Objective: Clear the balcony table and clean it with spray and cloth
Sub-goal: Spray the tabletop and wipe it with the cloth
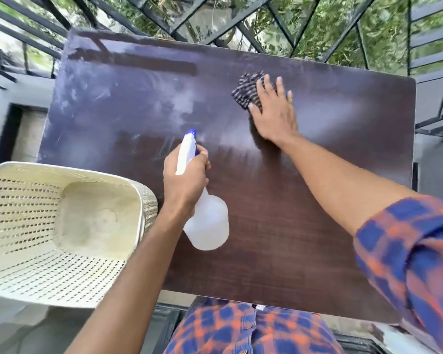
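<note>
One desk point(304, 226), a rectangular top of dark brown wood grain. One cloth point(247, 90), bunched dark fabric with pale checks. One spray bottle point(207, 226), translucent white plastic with a white trigger head tipped in blue. One basket point(23, 200), cream perforated plastic with rounded corners. Two grips, the left grip point(184, 182) and the right grip point(274, 116), each on a bare forearm. Five fingers point(266, 83) can be counted on the right grip. One rolled sleeve point(407, 251) of blue-and-orange checked fabric, on the right arm.
</note>
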